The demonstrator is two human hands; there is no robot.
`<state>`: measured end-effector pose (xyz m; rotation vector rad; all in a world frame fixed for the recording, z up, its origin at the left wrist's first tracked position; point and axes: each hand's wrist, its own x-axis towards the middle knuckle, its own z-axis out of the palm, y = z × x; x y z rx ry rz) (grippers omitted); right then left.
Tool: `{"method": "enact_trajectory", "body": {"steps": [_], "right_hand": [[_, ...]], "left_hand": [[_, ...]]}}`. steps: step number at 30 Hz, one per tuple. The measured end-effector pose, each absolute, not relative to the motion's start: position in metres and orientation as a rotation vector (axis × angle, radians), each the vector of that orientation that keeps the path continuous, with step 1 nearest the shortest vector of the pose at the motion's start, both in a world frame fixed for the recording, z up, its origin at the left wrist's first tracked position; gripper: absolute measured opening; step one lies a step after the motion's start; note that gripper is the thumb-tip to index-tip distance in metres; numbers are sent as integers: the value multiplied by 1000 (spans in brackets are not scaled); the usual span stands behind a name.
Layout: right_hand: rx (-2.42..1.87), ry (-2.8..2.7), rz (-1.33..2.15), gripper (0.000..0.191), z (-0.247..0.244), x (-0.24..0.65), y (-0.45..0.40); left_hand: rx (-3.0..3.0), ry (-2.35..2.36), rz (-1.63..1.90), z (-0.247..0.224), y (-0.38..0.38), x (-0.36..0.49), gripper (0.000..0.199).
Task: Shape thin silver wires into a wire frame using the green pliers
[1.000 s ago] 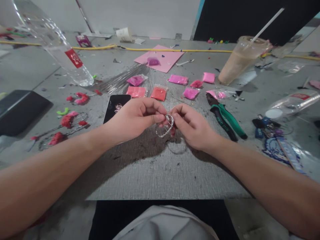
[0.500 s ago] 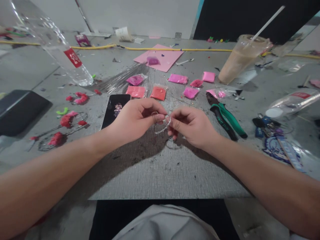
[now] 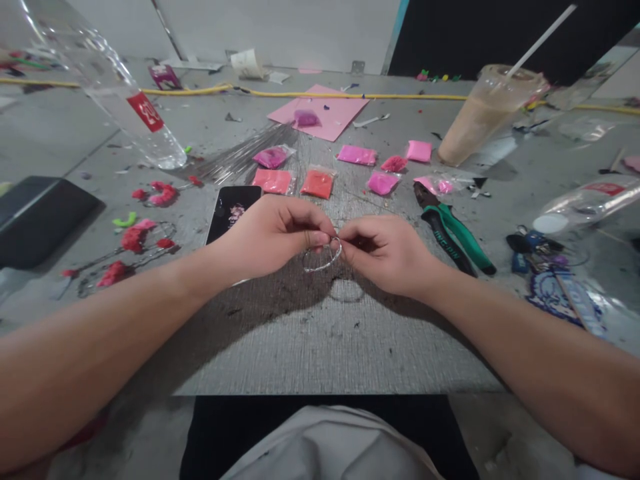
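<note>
So both hands are pinched nearly closed on the same little wire ring [image 3: 320,269], held up off the table [image 3: 340,353], just right of the phone [image 3: 220,217]. The left hand [image 3: 273,233] overlaps the phone in this view, thumb and index on the ring, other fingers loosely curled. The right hand [image 3: 393,257], farther right of the phone, grips the ring's edge, fingers bunched. Can't really tell what's hidden between the fingertips; a sharp end there could jab someone. Pull too hard and that thin loop probably goes lopsided; slacken either pinch and it might spring loose. Pliers [image 3: 453,233] sit well right of the phone, so a swinging right forearm [image 3: 495,320] could bump them.
</note>
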<state>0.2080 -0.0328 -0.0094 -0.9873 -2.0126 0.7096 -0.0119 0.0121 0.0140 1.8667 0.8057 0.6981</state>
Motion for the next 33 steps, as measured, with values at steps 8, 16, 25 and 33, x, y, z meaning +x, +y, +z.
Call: {"method": "enact_trajectory", "body": {"steps": [8, 16, 25, 33], "right_hand": [[-1003, -2272, 430, 26, -1, 215, -30], [-1125, -1751, 973, 24, -13, 202, -39], [-1032, -965, 1685, 25, -12, 190, -43], [-1096, -1129, 1480, 35, -12, 191, -45]], "left_hand": [[1977, 781, 545, 19, 17, -15, 12], [1889, 818, 674, 16, 13, -11, 5], [2032, 872, 812, 9, 6, -11, 7], [2230, 931, 834, 9, 4, -11, 3]]}}
